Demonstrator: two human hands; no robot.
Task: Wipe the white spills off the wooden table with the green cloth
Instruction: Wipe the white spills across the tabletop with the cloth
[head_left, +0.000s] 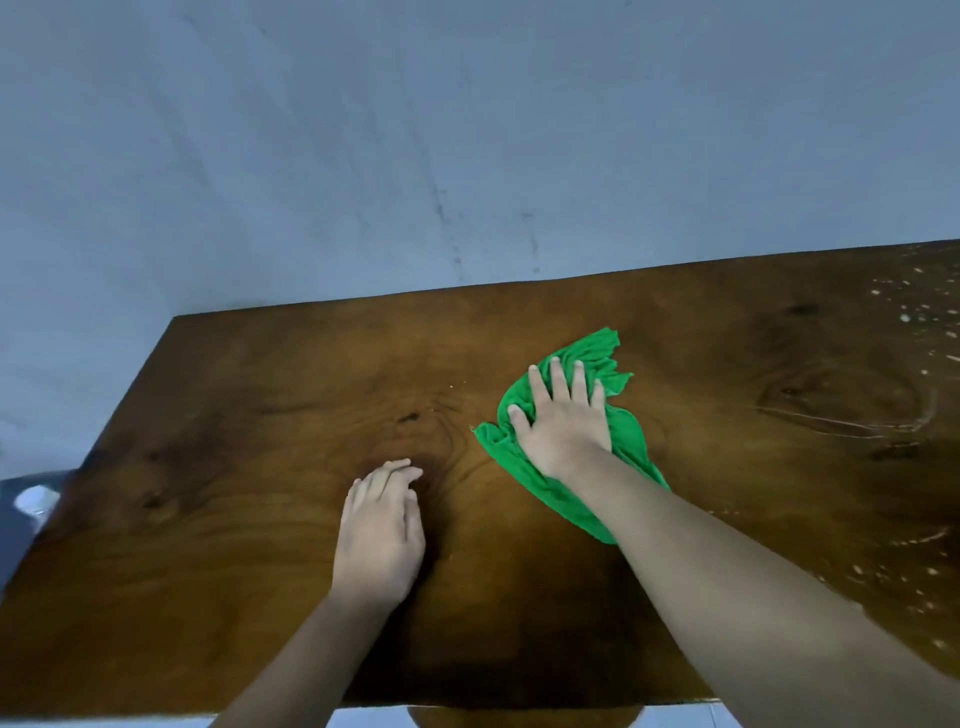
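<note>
The crumpled green cloth (618, 431) lies near the middle of the wooden table (234, 405). My right hand (561, 421) presses flat on top of it, fingers spread. My left hand (382, 530) rests palm down on bare wood to the left of the cloth, fingers close together and holding nothing. White spills (909, 312) speckle the far right corner. More white spills (904, 577) and pale smears lie along the right side near the front.
A blue-grey wall (363, 156) rises directly behind the table's far edge. At the left edge, below table height, sits a dark object with a white round shape (34, 499). The table's front edge runs along the bottom of the view.
</note>
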